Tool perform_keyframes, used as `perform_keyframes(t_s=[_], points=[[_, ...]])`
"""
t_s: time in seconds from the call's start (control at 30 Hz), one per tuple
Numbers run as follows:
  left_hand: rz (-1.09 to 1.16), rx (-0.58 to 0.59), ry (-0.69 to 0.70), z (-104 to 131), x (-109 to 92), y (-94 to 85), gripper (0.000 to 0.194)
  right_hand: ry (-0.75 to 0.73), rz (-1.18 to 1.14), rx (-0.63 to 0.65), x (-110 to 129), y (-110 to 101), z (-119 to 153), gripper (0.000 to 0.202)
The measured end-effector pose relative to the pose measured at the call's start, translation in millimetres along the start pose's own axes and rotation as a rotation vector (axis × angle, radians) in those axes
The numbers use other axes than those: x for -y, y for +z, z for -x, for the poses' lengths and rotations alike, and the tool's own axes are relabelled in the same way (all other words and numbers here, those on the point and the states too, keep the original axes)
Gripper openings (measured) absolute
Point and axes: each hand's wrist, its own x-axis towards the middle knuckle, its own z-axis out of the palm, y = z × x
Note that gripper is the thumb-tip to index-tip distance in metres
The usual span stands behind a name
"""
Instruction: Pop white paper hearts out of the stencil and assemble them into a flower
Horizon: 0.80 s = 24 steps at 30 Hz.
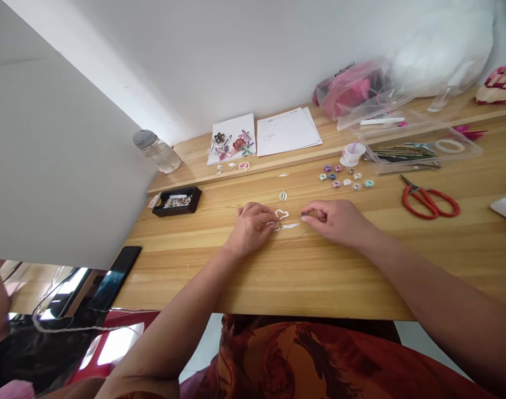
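My left hand (pixel 255 226) rests on the wooden table with its fingertips on a small white cut-out outline (pixel 281 214), whose lower part it partly covers. Just right of those fingertips lies a flat white pointed piece (pixel 290 226). To the right, my right hand (pixel 333 220) pinches a tiny dark thing between thumb and forefinger, too small to name. Beyond the hands sits a small green and white leaf shape (pixel 283 195), and past it a thin white sliver (pixel 283 175).
Red-handled scissors (pixel 430 200), small thread spools (pixel 337 183) and a clear plastic box (pixel 419 147) are at the right. A black bead tray (pixel 177 200), bottle (pixel 156 151) and phone (pixel 115 277) are at the left. Papers (pixel 288 132) lie on the back ledge.
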Motion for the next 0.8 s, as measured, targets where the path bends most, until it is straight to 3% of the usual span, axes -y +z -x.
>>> perform_keyframes(t_s=[0.2, 0.4, 0.8], points=[[0.041, 0.03, -0.028, -5, -12, 5.7, 0.007, -0.08, -0.026, 0.122, 3, 3, 1, 0.026], [0.019, 0.045, 0.001, -14, -12, 10.1, 0.007, -0.086, -0.006, 0.158, 7, 1, 2, 0.024], [0.042, 0.109, 0.027, -18, -20, 8.4, 0.003, -0.014, 0.024, 0.067, 2, 1, 1, 0.023]])
